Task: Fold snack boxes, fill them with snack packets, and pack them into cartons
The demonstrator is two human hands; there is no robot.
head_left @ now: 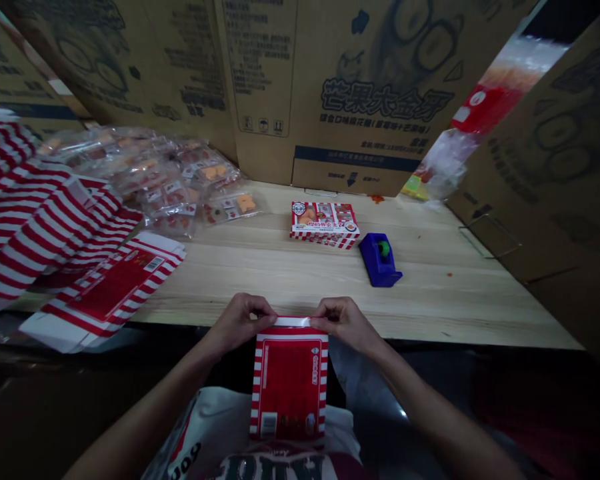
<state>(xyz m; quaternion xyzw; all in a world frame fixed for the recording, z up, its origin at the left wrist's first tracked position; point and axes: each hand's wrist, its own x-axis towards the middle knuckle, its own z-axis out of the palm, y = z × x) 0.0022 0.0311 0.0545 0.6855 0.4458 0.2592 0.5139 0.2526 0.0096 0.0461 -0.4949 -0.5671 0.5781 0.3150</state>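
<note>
**Both hands pinching the top of a red striped box, table pile behind**

Right up close, my left hand (pixel 237 325) and right hand (pixel 345 325) are both pinching the top edge of a red-and-white striped box (pixel 290 387), fingers curled over and thumbs toward the front, not spread out. Between them sits a white flap (pixel 293 321) at the box's top end. The box is off the table, held up in front of the body right above a white printed shirt (pixel 205 427), and I can't tell if it's actually resting on it.

Just past that, at the near edge of the wooden table (pixel 430 300), a flattened box blank (pixel 113 293) lies on the left, with a big heap of flattened striped blanks (pixel 45 207) beside it. Behind those there's a spread of clear packets of orange snacks (pixel 165 180).

Mid-table sits a finished box (pixel 324 225), lying flat, with a blue tape dispenser (pixel 380 260) just beside it, tilted at an angle.

Farthest off, printed cardboard cartons (pixel 370 87) stand around the table's back and right side, and a plastic bag with red print (pixel 485 113) hangs against them at the right.
</note>
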